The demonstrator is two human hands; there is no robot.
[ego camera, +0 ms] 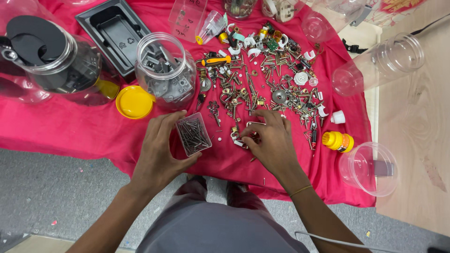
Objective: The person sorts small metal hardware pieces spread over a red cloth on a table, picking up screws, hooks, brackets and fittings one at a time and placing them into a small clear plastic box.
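My left hand (159, 150) grips a small clear plastic box (193, 134) filled with dark nails, thumb on its near side and fingers along its left edge, resting on the red cloth (84, 126). My right hand (269, 140) lies palm down just right of the box, its fingertips pinching at small metal parts (243, 139) at the near edge of a wide scatter of screws, hooks and clips (262, 79). What the right fingers grasp is too small to tell.
A clear jar of grey metal pieces (166, 70) stands behind the box, a yellow lid (134, 101) beside it. A black tray (115, 33) and a large jar with black parts (51, 61) sit far left. Empty clear jars (375, 65) (370, 168) and a small yellow bottle (338, 141) lie right.
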